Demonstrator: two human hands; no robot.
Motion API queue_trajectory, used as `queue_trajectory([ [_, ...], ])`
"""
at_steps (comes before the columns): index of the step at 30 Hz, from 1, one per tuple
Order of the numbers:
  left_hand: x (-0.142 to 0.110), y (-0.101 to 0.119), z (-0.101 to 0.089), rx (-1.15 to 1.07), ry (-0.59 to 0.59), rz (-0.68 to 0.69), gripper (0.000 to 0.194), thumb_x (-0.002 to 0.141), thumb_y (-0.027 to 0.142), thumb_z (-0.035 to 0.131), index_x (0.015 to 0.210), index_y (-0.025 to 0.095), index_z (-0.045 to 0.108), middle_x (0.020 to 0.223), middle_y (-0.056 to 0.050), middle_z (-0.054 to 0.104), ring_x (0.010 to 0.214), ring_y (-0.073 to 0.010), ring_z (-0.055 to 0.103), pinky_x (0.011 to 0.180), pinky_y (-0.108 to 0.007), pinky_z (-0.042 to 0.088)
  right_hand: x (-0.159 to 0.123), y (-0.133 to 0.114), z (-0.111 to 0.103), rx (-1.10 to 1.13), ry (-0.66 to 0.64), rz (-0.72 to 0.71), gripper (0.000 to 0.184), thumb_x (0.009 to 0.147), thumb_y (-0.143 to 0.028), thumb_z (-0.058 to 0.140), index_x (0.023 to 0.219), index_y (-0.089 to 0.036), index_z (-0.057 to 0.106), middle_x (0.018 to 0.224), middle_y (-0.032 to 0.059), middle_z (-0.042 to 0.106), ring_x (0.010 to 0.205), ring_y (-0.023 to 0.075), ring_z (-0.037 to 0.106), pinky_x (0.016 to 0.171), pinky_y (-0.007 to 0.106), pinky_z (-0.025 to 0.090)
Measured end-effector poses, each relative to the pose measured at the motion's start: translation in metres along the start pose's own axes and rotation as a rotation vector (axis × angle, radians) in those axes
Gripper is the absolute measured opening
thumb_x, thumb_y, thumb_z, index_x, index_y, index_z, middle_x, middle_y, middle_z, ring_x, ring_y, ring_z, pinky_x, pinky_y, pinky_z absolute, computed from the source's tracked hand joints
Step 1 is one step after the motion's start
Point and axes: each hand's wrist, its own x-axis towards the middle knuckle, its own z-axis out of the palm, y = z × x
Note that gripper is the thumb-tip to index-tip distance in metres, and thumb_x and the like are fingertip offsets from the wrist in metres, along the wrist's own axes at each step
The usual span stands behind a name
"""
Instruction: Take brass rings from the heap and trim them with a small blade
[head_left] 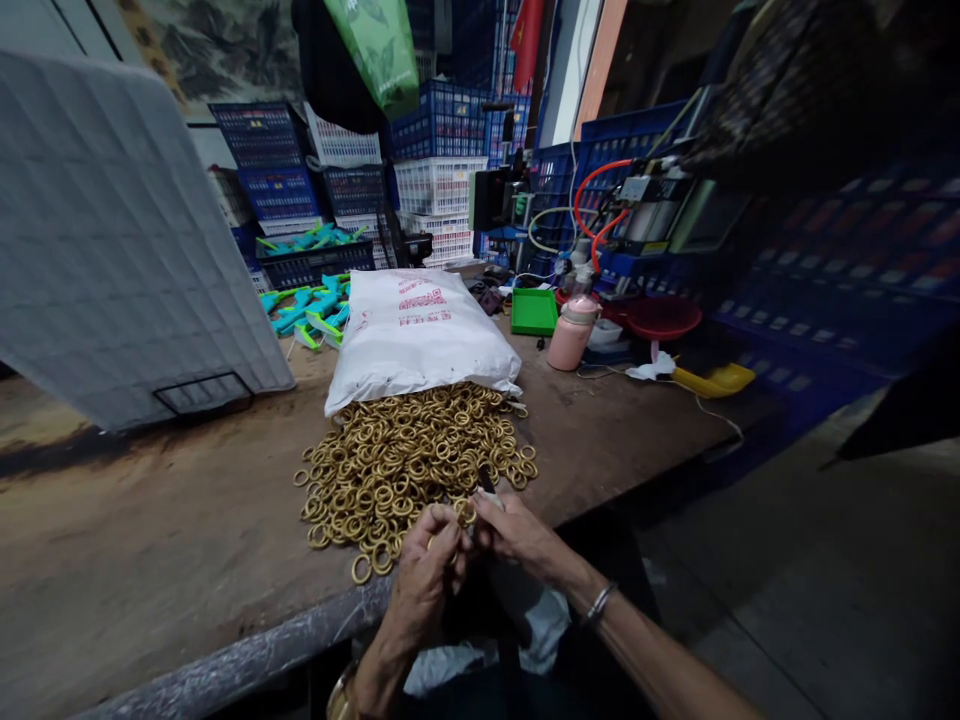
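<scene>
Left hand: [426, 565] fingers curled in tight, thumb and fingertips pinched on one gold ring [466, 520]; grip partly hidden.
Right hand: [517, 530] closed around a dark narrow tool [486, 480], end sticking up past the thumb; thumb tip right at the same ring. Tool type: can't tell.
Right wrist: metal bracelet [600, 602].
Ring in work: between both hands, over the near edge of the pile.
Ring pile: [412, 455] loose heap of gold rings on the desk [247, 520], close to the near edge, a few strays at the sides.
Sack: [420, 335] white, red print, lying flat directly behind the pile, near edge touching it.
Left of sack: turquoise and green parts [315, 305], partly piled on the desk; padded grey-white panel [127, 230] standing nearer.
Right of sack: green tray [534, 312], pink bottle [570, 338] just beside it; red bowl [664, 318] and yellow scoop [716, 380] further right.
Background: stacked blue and white crates [441, 185].
</scene>
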Motion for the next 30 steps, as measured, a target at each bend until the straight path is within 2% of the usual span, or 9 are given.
queue_trajectory([
  [4,0.0001,0.0017,-0.0008,0.006,0.003,-0.014,0.022,0.077,0.038,0.055,0.076,0.018,0.047,0.063,0.004,0.052,0.041,-0.0031,0.037,0.036,-0.014,0.028,0.0012,0.0017,0.0028,0.120,-0.036,0.017,0.033,0.076,-0.052,0.046,0.074,-0.018,0.045,0.052,-0.0079,0.041,0.034,0.0021,0.022,0.032,0.016,0.015],
  [9,0.0036,-0.0037,-0.0043,0.013,0.147,-0.043,0.030,0.073,0.044,0.058,0.068,0.017,0.044,0.056,0.006,0.049,0.038,-0.0024,0.036,0.034,-0.013,0.025,0.0045,0.0018,0.0039,0.024,0.084,-0.099,0.022,0.074,-0.040,0.052,0.075,-0.019,0.047,0.051,-0.0075,0.043,0.041,0.0045,0.033,0.038,0.016,0.024],
  [14,0.0058,-0.0073,-0.0065,0.020,0.228,-0.059,0.031,0.071,0.044,0.060,0.069,0.017,0.043,0.056,0.006,0.050,0.039,-0.0028,0.038,0.034,-0.013,0.026,0.0051,0.0040,0.0046,-0.041,0.085,-0.151,0.021,0.077,-0.038,0.049,0.070,-0.018,0.046,0.051,-0.0069,0.043,0.042,0.0043,0.032,0.041,0.018,0.026],
  [23,0.0021,0.0004,-0.0035,-0.055,0.135,-0.135,0.026,0.075,0.040,0.057,0.086,0.019,0.045,0.059,0.006,0.051,0.042,-0.0032,0.039,0.037,-0.013,0.024,0.0058,0.0013,0.0065,0.074,-0.014,-0.107,0.023,0.075,-0.039,0.049,0.069,-0.018,0.044,0.049,-0.0083,0.041,0.035,0.0025,0.025,0.035,0.017,0.020],
  [27,0.0013,0.0014,-0.0024,-0.097,0.088,-0.137,0.025,0.075,0.037,0.058,0.088,0.019,0.045,0.061,0.005,0.051,0.043,-0.0033,0.038,0.037,-0.013,0.023,0.0069,0.0032,0.0072,0.093,0.009,-0.082,0.023,0.075,-0.041,0.051,0.072,-0.019,0.044,0.050,-0.0088,0.040,0.036,0.0028,0.025,0.035,0.017,0.020],
  [30,0.0025,0.0008,-0.0024,-0.129,0.080,-0.146,0.026,0.074,0.036,0.059,0.087,0.019,0.045,0.061,0.005,0.050,0.042,-0.0034,0.037,0.036,-0.014,0.022,0.0089,0.0079,0.0054,0.057,0.034,-0.134,0.024,0.076,-0.042,0.051,0.073,-0.019,0.045,0.050,-0.0086,0.041,0.039,0.0033,0.029,0.039,0.017,0.023],
])
